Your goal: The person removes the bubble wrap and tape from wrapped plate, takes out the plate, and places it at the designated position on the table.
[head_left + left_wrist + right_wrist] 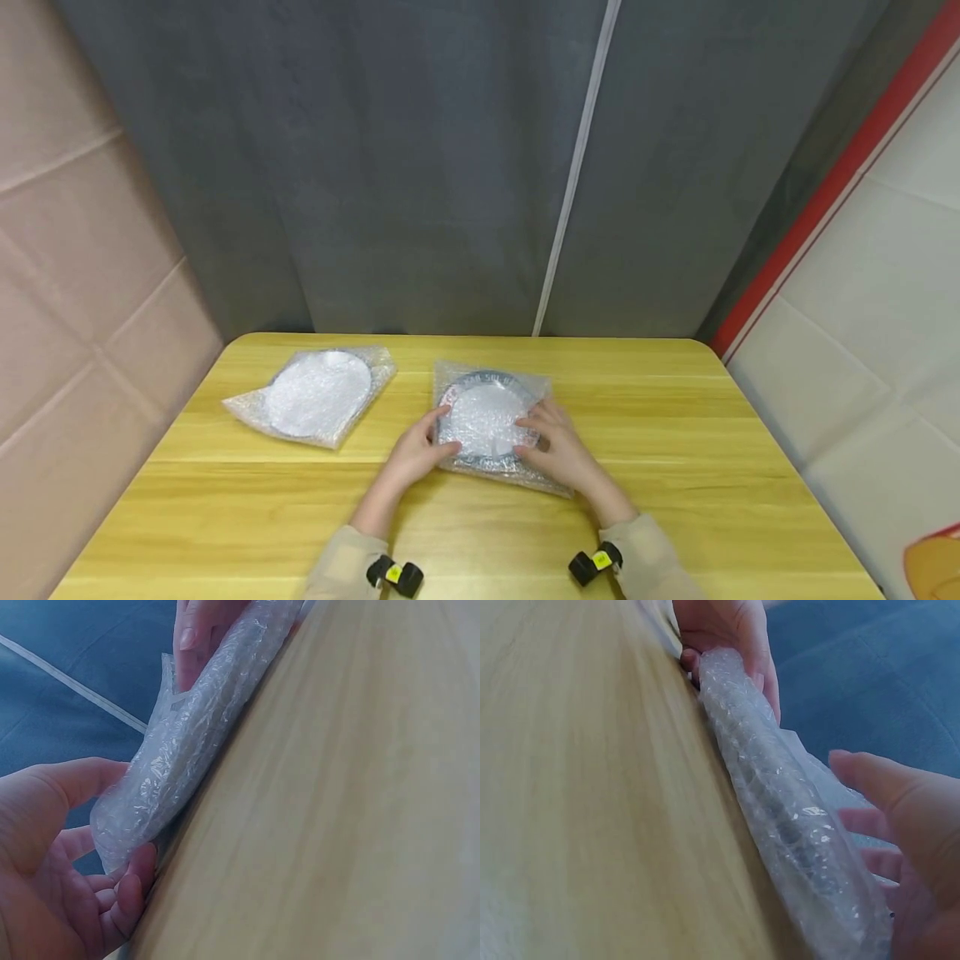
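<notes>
A round disc in clear bubble wrap (487, 421) lies near the middle of the table, with a pale centre and a dark rim carrying light lettering too small to read. My left hand (52, 847) grips its left edge, thumb on top and fingers curled beneath in the left wrist view. On the opposite side, my right hand (558, 446) touches the wrap with spread, fairly straight fingers. The right thumb stands clear of the wrap in the right wrist view (922, 840), and that hand's fingertips are partly hidden behind the package.
A second bubble-wrapped disc (318, 393) lies at the table's back left. Behind the yellow wooden table (675, 467) hangs a dark grey curtain (420, 167). Pale walls flank both sides, and an orange object (933, 562) shows at the lower right corner.
</notes>
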The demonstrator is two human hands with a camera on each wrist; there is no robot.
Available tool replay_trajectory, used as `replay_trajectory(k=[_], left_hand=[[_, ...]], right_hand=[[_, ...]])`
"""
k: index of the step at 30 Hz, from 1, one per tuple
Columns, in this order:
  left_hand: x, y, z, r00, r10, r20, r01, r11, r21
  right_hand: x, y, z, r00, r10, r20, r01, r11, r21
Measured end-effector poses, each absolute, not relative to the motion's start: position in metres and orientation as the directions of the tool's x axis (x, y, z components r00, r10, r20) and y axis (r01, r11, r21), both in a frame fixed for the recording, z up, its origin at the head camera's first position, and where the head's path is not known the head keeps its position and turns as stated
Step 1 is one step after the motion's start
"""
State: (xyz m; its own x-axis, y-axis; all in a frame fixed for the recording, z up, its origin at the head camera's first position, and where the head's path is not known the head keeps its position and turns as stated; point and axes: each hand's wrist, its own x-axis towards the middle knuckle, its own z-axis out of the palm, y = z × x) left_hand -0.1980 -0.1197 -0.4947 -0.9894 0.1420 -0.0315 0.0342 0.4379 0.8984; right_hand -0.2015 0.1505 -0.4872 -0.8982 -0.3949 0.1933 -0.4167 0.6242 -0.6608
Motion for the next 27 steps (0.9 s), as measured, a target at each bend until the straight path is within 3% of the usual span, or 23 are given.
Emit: replay_trajectory(k=[12, 27], left_hand=[[-0.199, -0.119, -0.498, -0.991, 0.135, -0.023, 0.04, 0.448, 0.893], [-0.198, -0.119, -0.497, -0.992, 0.127, -0.027, 0.037, 0.477, 0.878]], right_hand=[[-0.209, 0.143, -0.491, -0.796, -0.558, 0.234, -0.568, 0.557, -0.605], [-0.203, 0.138, -0.491, -0.799, -0.586, 0.136, -0.532, 0.584, -0.613]])
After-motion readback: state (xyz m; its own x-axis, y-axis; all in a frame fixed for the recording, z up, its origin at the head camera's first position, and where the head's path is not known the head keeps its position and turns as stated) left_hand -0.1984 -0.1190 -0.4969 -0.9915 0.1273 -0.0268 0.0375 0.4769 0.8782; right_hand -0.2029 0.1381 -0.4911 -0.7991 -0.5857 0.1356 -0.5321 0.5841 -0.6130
